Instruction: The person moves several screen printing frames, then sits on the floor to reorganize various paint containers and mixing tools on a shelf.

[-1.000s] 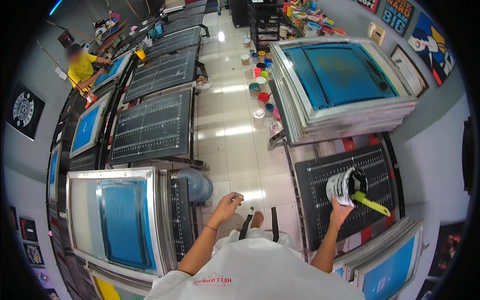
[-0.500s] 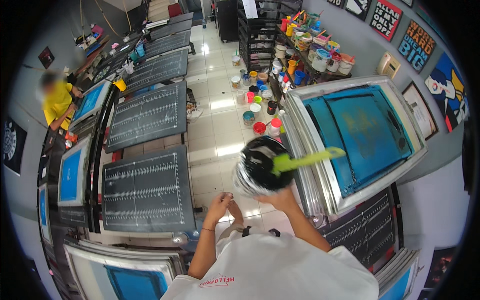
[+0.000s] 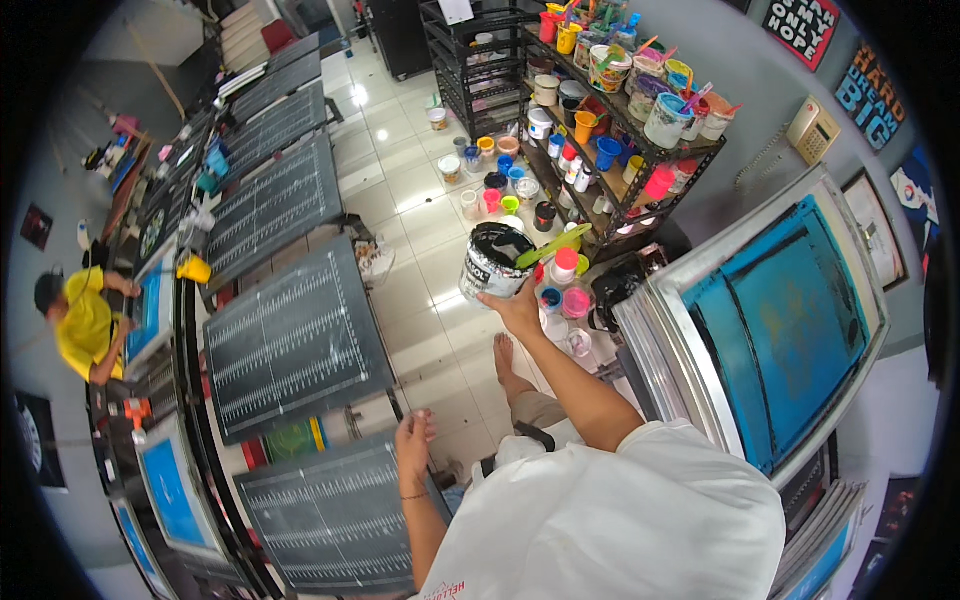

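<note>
My right hand point(image 3: 514, 307) grips the lower side of a white ink tub point(image 3: 478, 272) with dark lettering, held out in front of me above the floor. Black ink point(image 3: 497, 240) coats its inside and rim. A lime-green spatula point(image 3: 556, 246) leans in the tub, its handle sticking out over the rim to the right. My left hand point(image 3: 413, 440) hangs empty beside the dark printing boards, fingers loosely bent and apart. On the floor beyond the tub stand several ink pots, among them a pink one point(image 3: 576, 302) and a black one point(image 3: 545, 215).
A metal shelf point(image 3: 650, 150) crowded with ink tubs stands ahead on the right. Stacked framed screens point(image 3: 775, 330) rise at my right. Dark printing boards point(image 3: 295, 335) line my left, with a tiled aisle point(image 3: 400, 250) between. A person in yellow point(image 3: 82, 325) works at the far left.
I have moved forward along the aisle and my view has turned. The tub, still in my right hand, is now farther out from my body. My left hand has stayed empty.
</note>
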